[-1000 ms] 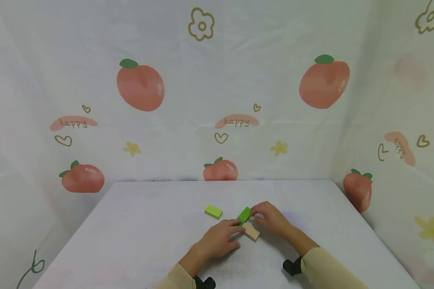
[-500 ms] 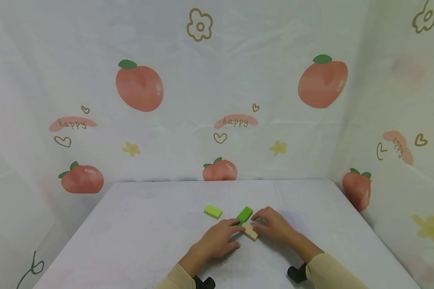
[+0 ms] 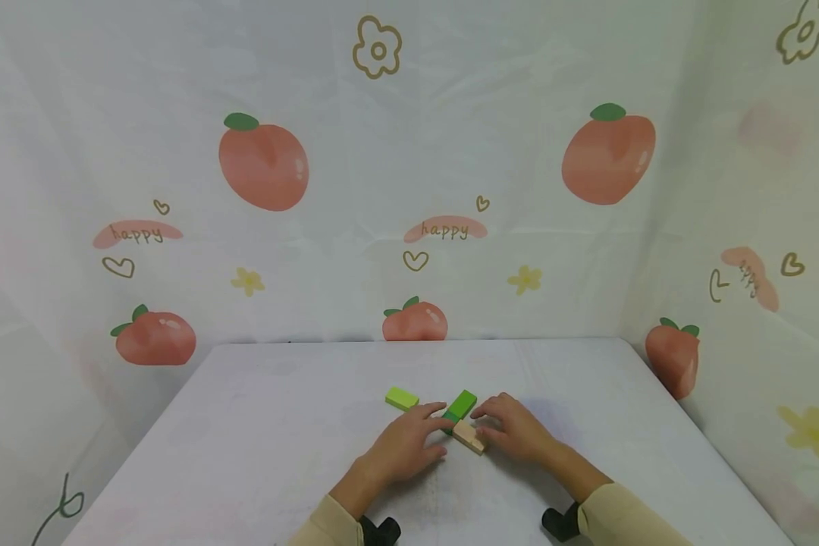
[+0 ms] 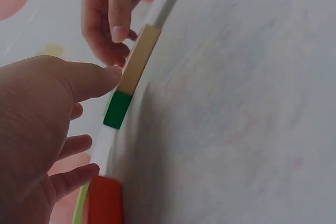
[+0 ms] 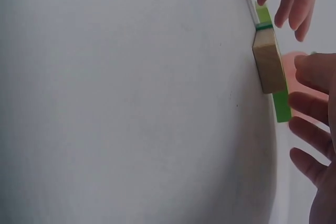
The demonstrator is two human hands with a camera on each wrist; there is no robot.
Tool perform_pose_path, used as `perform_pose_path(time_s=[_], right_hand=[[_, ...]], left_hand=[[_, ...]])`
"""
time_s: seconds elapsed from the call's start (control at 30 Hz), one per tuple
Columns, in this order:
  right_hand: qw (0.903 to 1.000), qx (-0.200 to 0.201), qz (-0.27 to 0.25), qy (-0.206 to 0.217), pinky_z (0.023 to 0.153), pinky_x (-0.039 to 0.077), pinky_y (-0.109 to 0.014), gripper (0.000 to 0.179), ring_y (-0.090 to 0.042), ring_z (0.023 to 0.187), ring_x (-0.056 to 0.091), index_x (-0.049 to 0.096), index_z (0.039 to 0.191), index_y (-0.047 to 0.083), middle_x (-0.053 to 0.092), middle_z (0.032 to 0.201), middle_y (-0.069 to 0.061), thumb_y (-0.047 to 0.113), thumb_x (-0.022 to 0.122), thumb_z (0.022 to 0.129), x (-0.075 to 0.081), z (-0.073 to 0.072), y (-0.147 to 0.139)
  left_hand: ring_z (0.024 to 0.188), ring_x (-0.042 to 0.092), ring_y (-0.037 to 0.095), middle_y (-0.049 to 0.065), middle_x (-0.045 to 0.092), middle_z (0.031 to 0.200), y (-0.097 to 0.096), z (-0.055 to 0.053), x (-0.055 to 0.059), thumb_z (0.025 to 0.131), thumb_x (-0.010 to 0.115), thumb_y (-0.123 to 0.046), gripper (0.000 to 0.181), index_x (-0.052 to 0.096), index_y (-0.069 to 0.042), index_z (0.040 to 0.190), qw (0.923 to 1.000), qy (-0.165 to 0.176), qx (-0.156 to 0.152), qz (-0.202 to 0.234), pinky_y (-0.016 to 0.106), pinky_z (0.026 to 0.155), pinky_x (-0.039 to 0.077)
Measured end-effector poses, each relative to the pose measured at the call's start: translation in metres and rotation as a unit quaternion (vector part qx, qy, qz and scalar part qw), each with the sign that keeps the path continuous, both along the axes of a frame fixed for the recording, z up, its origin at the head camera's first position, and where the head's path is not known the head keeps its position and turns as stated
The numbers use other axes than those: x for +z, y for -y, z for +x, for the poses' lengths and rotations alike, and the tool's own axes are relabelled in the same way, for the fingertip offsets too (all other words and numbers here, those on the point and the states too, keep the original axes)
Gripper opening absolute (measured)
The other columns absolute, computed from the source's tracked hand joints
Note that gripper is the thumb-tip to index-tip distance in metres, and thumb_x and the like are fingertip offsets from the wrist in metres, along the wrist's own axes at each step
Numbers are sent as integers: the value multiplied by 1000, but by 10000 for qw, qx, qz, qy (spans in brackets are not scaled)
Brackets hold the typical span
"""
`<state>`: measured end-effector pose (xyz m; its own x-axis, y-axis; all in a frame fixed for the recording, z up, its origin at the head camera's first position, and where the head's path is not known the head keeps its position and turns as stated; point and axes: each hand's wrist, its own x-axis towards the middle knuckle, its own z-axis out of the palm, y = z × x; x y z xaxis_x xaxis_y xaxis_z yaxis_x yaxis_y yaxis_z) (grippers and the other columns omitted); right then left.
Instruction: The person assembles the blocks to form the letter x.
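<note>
The tan block (image 5: 269, 69) looks like smooth wood.

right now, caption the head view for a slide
Left fingers and right fingers flank a green block and wooden block; lime block lies left.

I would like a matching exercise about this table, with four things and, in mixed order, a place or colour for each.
Column one:
1. light green block
2. wooden block
3. table
4. right sleeve

Column two:
A. white, beneath the blocks
B. lowest visible block in the head view
C. beige, on the forearm
D. leftmost visible block in the head view

Pairs: 1-D, 2-B, 3-A, 4-C
</note>
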<state>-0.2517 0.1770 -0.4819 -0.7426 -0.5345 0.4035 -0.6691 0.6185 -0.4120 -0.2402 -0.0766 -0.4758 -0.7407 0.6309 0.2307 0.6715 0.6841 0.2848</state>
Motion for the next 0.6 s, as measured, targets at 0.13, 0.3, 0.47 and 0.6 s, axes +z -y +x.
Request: perform_pose_path(time_s=[0.13, 0.3, 0.47, 0.6], right_hand=[[9995, 124, -94, -270, 83, 48, -41, 16, -17, 96, 56, 71, 102, 11, 68, 105, 0, 10, 72, 85, -1, -2, 3], [9989, 213, -103, -411, 88, 46, -45, 17, -20, 101, 56, 71, 101, 12, 67, 106, 1, 7, 71, 85, -3, -5, 7], [9990, 211, -61, -392, 90, 45, -47, 17, -23, 105, 56, 72, 102, 12, 67, 108, 0, 7, 72, 86, -2, -7, 12], [9993, 207, -48, -316, 92, 45, -49, 16, -25, 107, 55, 73, 102, 11, 67, 109, -2, 7, 71, 86, 0, -8, 16]], left_hand=[[129, 47, 21, 2, 49, 143, 8, -4, 4, 90, 70, -29, 36, 65, -24, 126, 9999, -15, 79, 70, 41, 103, 41], [129, 46, 21, 2, 50, 142, 19, -11, 6, 91, 69, -29, 36, 65, -23, 127, 9997, -55, 231, 109, 43, 103, 40], [129, 46, 22, 1, 51, 141, 30, -18, 5, 92, 67, -29, 35, 65, -22, 127, 9991, -58, 388, 189, 45, 103, 39], [129, 45, 22, 0, 50, 142, 37, -22, 4, 92, 67, -31, 36, 65, -24, 127, 9979, 4, 614, 221, 46, 103, 40]])
